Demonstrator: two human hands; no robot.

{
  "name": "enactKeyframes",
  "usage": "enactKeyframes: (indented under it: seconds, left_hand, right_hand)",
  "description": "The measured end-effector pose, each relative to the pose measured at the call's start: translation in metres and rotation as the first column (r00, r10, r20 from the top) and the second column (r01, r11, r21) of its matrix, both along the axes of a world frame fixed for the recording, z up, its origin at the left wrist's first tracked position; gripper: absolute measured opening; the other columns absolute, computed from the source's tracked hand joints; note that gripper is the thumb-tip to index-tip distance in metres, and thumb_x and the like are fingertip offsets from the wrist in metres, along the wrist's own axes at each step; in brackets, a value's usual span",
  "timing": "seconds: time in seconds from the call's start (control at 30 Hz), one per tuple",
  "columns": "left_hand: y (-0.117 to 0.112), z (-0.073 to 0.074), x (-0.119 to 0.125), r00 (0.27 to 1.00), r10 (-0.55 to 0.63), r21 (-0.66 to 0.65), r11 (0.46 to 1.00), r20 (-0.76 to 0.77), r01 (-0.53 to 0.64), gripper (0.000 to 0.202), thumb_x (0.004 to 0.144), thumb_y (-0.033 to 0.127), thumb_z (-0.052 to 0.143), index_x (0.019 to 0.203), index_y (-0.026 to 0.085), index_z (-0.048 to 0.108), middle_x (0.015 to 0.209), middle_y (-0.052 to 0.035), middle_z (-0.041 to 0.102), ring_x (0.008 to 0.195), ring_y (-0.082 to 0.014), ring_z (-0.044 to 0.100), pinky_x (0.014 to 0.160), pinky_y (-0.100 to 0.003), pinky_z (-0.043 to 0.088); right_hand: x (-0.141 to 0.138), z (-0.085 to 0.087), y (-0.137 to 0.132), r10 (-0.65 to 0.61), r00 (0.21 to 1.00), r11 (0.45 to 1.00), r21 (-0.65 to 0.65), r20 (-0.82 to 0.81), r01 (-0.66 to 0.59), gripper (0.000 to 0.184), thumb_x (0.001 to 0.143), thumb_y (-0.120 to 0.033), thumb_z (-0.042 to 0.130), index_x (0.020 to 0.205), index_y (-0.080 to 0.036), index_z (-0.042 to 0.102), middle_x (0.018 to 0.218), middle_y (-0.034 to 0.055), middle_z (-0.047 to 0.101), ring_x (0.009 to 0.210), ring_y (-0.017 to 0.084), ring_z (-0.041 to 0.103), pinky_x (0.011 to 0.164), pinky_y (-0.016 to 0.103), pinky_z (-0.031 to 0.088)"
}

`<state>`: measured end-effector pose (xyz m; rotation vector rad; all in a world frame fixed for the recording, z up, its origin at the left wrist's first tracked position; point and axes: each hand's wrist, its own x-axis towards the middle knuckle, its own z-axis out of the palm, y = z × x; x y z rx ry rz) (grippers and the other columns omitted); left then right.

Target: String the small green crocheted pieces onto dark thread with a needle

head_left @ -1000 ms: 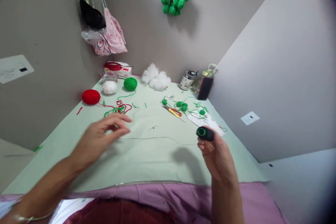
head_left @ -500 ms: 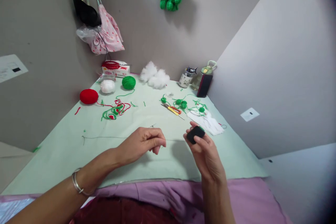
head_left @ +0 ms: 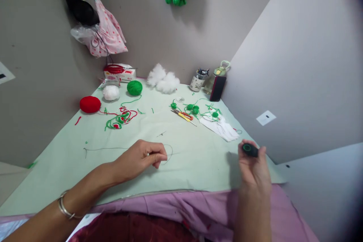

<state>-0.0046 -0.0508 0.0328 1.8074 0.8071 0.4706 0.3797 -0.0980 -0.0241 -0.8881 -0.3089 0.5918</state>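
My left hand (head_left: 143,158) rests low over the pale green table cover (head_left: 198,159), its fingers pinched on a thin dark thread (head_left: 113,148) that trails left across the cloth and loops by the fingertips. My right hand (head_left: 253,166) is raised near the table's right front corner and grips a small black spool with a green ring on its end (head_left: 249,149). A short dark needle-like piece (head_left: 161,134) lies on the cloth just beyond my left hand.
Red (head_left: 90,104), white (head_left: 110,92) and green (head_left: 134,87) yarn balls sit at the back left, with tangled red and green yarn (head_left: 120,117) nearby. Scissors (head_left: 183,115), small green crochet pieces (head_left: 193,108), white cloth (head_left: 221,128), stuffing (head_left: 163,80), a jar (head_left: 197,81) and a dark phone (head_left: 217,88) lie further back.
My right hand has swung right and down with the black spool, its green end turned toward me again. My left hand stayed near the middle, and the thread now loops beside its fingertips.
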Motion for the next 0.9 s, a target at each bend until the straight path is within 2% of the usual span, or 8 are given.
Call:
enactKeyframes:
  seconds: [0.1,0.2,0.27,0.4,0.47,0.6,0.73,0.9]
  left_hand:
    - [0.001,-0.010,-0.008,0.984,-0.107,0.008,0.994,-0.139,0.110,0.029,0.096,0.034,0.056,0.076,0.019,0.072,0.071,-0.0010,0.068,0.069,-0.0152,0.062,0.069,-0.024,0.043]
    - [0.003,-0.010,-0.019,0.978,-0.084,0.130,0.985,-0.193,0.110,0.019,0.088,0.040,0.069,0.090,0.023,0.078,0.105,-0.0066,0.076,0.093,-0.0238,0.069,0.081,-0.029,0.046]
    - [0.006,-0.004,-0.023,0.986,0.034,0.268,0.963,-0.161,0.010,0.023,0.084,0.044,0.075,0.098,0.027,0.079,0.129,-0.0083,0.070,0.110,-0.0293,0.065,0.091,-0.034,0.045]
    - [0.008,0.012,-0.010,0.984,0.174,0.355,0.919,0.029,-0.173,0.027,0.093,0.043,0.063,0.077,0.024,0.074,0.120,-0.0064,0.070,0.103,-0.0243,0.062,0.092,-0.036,0.045]
    - [0.006,0.015,0.009,0.972,0.196,0.247,0.943,0.131,-0.224,0.017,0.087,0.039,0.071,0.095,0.025,0.075,0.119,-0.0068,0.067,0.091,-0.0200,0.060,0.086,-0.034,0.047]
    - [0.000,0.007,0.055,0.949,0.132,-0.272,0.961,0.287,-0.052,0.072,0.070,0.031,0.085,0.136,0.024,0.056,0.110,-0.0072,0.067,0.082,-0.0170,0.061,0.076,-0.033,0.050]
    - [-0.004,0.000,0.077,0.865,-0.046,-0.429,0.854,0.500,0.294,0.036,0.078,0.030,0.079,0.109,0.017,0.066,0.090,-0.0047,0.070,0.076,-0.0156,0.064,0.074,-0.031,0.050]
    - [0.002,0.007,0.051,0.918,0.034,-0.353,0.928,0.395,0.117,0.023,0.084,0.037,0.073,0.081,0.014,0.067,0.064,0.0006,0.062,0.060,-0.0107,0.055,0.062,-0.025,0.045]
  right_hand:
    - [0.024,0.001,-0.005,-0.094,0.994,0.996,-0.018,-0.060,0.093,0.042,0.098,-0.049,0.059,0.076,-0.014,0.069,0.084,0.0047,0.070,0.085,0.013,0.072,0.080,0.025,0.065]
    - [0.020,0.004,-0.007,-0.115,0.993,0.993,-0.031,-0.028,0.114,0.042,0.098,-0.050,0.058,0.077,-0.016,0.069,0.083,0.0041,0.069,0.081,0.013,0.072,0.073,0.025,0.065]
    - [-0.001,0.010,-0.005,-0.056,0.998,0.998,-0.038,0.038,0.057,0.035,0.089,-0.050,0.070,0.081,-0.016,0.070,0.083,0.0033,0.069,0.082,0.013,0.071,0.075,0.026,0.064]
    - [-0.072,0.034,-0.003,0.225,0.961,0.972,-0.103,0.160,-0.210,0.036,0.079,-0.049,0.081,0.094,-0.017,0.073,0.087,0.0023,0.071,0.086,0.015,0.071,0.087,0.033,0.060]
    - [-0.108,0.047,-0.005,0.358,0.912,0.932,-0.130,0.201,-0.338,0.034,0.084,-0.051,0.076,0.098,-0.020,0.073,0.091,0.0031,0.071,0.088,0.017,0.071,0.088,0.036,0.058]
    - [-0.159,0.065,-0.012,0.430,0.815,0.901,-0.129,0.390,-0.414,0.032,0.087,-0.050,0.073,0.108,-0.027,0.072,0.097,0.0053,0.073,0.100,0.023,0.070,0.096,0.042,0.054]
    - [-0.166,0.072,-0.009,0.368,0.762,0.923,-0.112,0.532,-0.368,0.029,0.088,-0.048,0.072,0.110,-0.029,0.071,0.097,0.0058,0.073,0.105,0.025,0.069,0.097,0.042,0.052]
    - [-0.125,0.067,0.003,0.263,0.884,0.962,-0.029,0.388,-0.273,0.030,0.085,-0.047,0.075,0.101,-0.022,0.072,0.088,0.0037,0.073,0.087,0.021,0.073,0.090,0.041,0.057]
